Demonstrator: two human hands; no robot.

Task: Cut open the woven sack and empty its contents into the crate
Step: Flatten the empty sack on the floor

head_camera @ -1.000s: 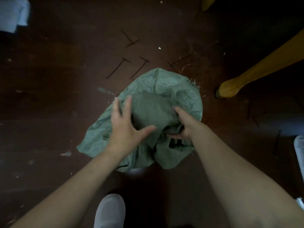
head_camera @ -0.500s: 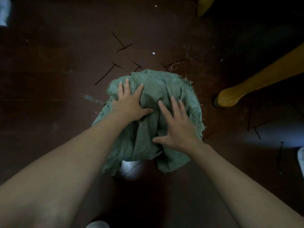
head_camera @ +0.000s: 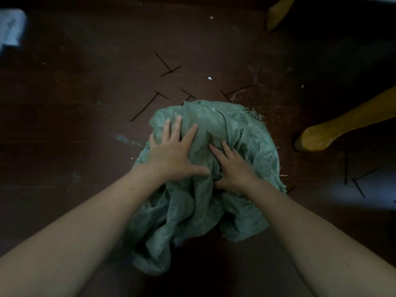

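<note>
A crumpled grey-green woven sack (head_camera: pixel 242 133) lies in a mound on the dark wooden floor, with a frayed edge at its far right. My left hand (head_camera: pixel 173 153) rests flat on its upper left part, fingers spread. My right hand (head_camera: pixel 233 168) presses on the middle of the sack, fingers apart, thumb tucked into a fold. Neither hand grips the cloth. No crate and no cutting tool are in view. What is under the sack is hidden.
Several thin black T-shaped rods (head_camera: pixel 150 103) lie scattered on the floor beyond the sack, and more rods (head_camera: pixel 355 181) lie at the right. A yellow wooden furniture leg (head_camera: pixel 321 136) stands at the right, another yellow leg (head_camera: pixel 276 11) at top right. A pale object (head_camera: pixel 10 28) sits top left.
Both hands went from pinching and hovering over the sack to lying flat on it. The sack is bunched into a tighter mound. The shoe at the bottom has left the view.
</note>
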